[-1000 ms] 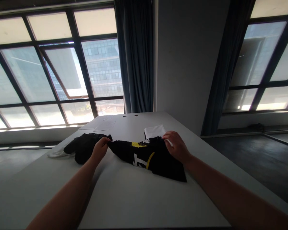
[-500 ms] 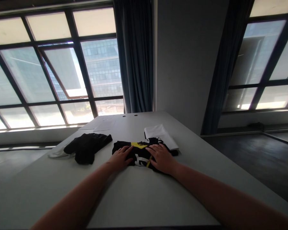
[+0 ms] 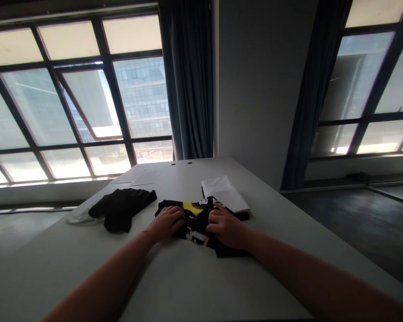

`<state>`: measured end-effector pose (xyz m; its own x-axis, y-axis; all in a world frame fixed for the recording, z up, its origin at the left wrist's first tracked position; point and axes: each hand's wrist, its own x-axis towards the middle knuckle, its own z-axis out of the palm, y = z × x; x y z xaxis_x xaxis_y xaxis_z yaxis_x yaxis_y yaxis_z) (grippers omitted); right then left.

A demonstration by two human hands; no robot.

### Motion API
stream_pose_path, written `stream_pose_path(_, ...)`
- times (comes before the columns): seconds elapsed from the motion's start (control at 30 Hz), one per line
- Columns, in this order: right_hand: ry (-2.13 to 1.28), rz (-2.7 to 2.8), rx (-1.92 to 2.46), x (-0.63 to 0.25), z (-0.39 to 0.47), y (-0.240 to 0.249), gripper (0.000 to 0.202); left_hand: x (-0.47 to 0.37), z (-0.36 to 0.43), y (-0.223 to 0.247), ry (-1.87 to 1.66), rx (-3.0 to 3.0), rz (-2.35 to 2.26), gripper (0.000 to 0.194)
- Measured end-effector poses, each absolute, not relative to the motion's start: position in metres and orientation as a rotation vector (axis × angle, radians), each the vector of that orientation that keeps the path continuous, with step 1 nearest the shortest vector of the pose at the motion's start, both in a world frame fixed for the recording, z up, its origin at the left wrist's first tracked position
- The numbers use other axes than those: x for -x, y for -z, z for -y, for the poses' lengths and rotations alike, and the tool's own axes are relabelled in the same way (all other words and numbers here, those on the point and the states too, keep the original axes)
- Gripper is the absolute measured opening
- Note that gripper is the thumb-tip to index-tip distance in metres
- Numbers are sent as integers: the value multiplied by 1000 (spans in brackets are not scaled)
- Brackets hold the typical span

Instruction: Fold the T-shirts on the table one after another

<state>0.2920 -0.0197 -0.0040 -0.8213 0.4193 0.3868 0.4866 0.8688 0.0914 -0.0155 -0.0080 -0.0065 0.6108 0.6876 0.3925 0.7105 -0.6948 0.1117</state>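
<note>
A black garment [image 3: 195, 223] with yellow and white patches lies bunched on the white table [image 3: 188, 281]. On its left end rests my left hand [image 3: 168, 222], its fingers curled against the cloth. My right hand [image 3: 225, 226] is closed on the right part of the same garment, fingers bent into the fabric. A black flap of cloth sticks out below my right hand, toward the near edge.
Behind the garment lies a folded white cloth [image 3: 225, 192] with something black under it. A crumpled black garment [image 3: 121, 208] with a whitish part is at the left. Paper sheets [image 3: 146, 175] lie farther back, near the windows.
My fingers, flatter on the cloth before, are now curled into it. The garment's right side has shifted, and a black flap now extends nearer to me.
</note>
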Motion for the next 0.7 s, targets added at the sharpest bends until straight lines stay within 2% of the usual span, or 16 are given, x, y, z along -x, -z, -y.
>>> stream_pose_path(0.07, 251, 2739, 431, -284, 32, 6, 23, 4, 19, 1, 655, 2857, 1101, 36)
stream_pose_path(0.17, 199, 2805, 268, -274, 43, 12, 20, -17, 29, 8, 489, 2974, 1047, 38)
stream_pose_path(0.23, 200, 2827, 235, -273, 45, 13, 18, -27, 27, 23, 388, 2965, 1156, 39)
stream_pose_path(0.4, 291, 2752, 149, -278, 53, 2, 19, -20, 3, 51, 377, 2665, 1681, 55)
stream_pose_path(0.53, 290, 2769, 19, -271, 67, -2, 17, 5, -11, 41, 361, 2709, 1676, 62)
stream_pose_path(0.6, 217, 2803, 42, -266, 69, 1, 24, 12, -11, 34, 352, 2745, 1610, 51)
stream_pose_path(0.7, 97, 2824, 319, -266, 57, 4, 39, 10, -6, 28, 320, 2733, 1562, 17)
